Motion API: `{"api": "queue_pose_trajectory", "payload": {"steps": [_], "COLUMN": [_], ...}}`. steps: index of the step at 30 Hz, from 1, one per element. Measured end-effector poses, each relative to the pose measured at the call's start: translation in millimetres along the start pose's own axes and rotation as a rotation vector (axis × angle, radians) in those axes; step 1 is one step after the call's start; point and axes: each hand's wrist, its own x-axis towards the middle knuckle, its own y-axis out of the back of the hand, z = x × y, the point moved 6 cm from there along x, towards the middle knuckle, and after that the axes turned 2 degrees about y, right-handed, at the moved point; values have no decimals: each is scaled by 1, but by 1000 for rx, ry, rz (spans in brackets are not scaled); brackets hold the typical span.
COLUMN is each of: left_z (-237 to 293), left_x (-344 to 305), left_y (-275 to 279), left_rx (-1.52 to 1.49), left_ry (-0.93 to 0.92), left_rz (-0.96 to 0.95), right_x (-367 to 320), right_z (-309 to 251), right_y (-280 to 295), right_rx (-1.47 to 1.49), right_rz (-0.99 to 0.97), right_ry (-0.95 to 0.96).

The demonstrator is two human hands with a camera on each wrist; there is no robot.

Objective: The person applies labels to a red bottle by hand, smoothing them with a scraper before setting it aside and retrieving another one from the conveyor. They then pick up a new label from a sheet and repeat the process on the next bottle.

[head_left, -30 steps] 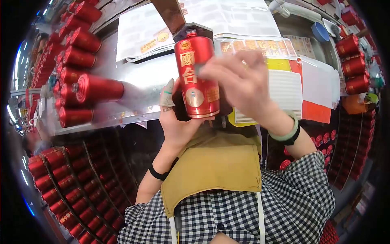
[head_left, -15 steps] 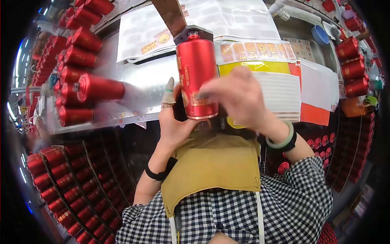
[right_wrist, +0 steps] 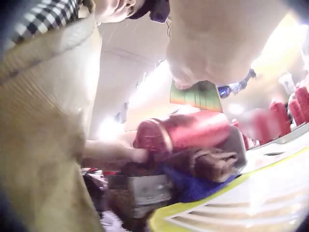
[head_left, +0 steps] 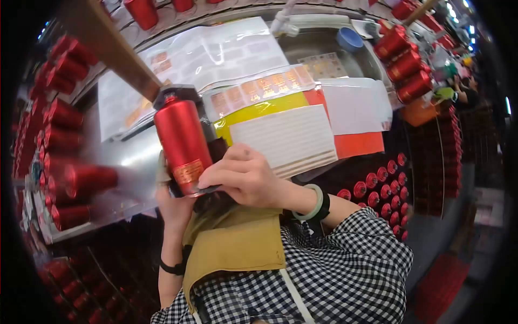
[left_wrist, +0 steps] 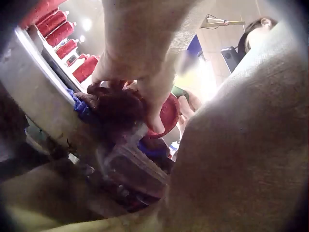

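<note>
Clearly, the red bottle [head_left: 181, 135] lies near the left side of the scene, its neck end at a dark block [head_left: 200, 103] below a wooden bar [head_left: 124, 56] and its base towards the person. Its body is smooth, metallic and rounded, with a gold label [head_left: 189, 171] near the base. The left hand [head_left: 175, 208] grips the base end: its thumb presses the round bottom, while the other fingers are partly hidden, so how far they wrap cannot be told. The right hand [head_left: 248, 175] has its fingers bent and drawn together, pinching a small dark flat piece [head_left: 209, 189] beside the label. A green and orange surface [right_wrist: 198, 96] shows at those fingers in the right wrist view; whether it is the same piece cannot be told. Right of the bottle, a striped white sheet [head_left: 286, 137] overlaps a yellow sheet [head_left: 259, 110] on the tabletop [head_left: 129, 150]. More red bottles [head_left: 91, 181] lie at left.
</note>
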Motion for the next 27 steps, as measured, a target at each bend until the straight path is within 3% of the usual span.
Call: {"api": "queue_pose_trajectory", "payload": {"steps": [2,4,5,6,8,10,12,15,17,20,24,27], "left_z": [6,44,59,68,78,85,70,58,53,63,61,63], "left_x": [-8,-16,-18,-20,-13,-9,-3,-3,-4,-3,-3,-3], "left_y": [1,2,3,2,-7,-13,-11,-8,-6,-1,5,10], "left_rx": [12,376,427,478,526,580,255,250,279,438,435,459], "left_ry": [15,-291,-330,-368,-434,-506,-239,-287,-328,-375,-366,-405], "left_rz": [99,90,83,79,89,109,45,36,39,28,45,67], "right_x": [-5,-20,-30,-35,-33,-52,-71,-98,-100,-86,-29,27], "right_z": [5,28,43,48,43,59,72,97,99,112,117,131], "right_y": [9,22,29,40,70,87,117,175,202,208,169,118], "right_rx": [101,432,430,527,200,217,-34,-294,-274,-327,-306,-318], "right_rz": [-76,36,69,90,120,171,179,339,290,225,58,-237], "right_ry": [-83,-523,-483,-634,-554,-695,-760,-735,-947,-808,-712,-545]}}
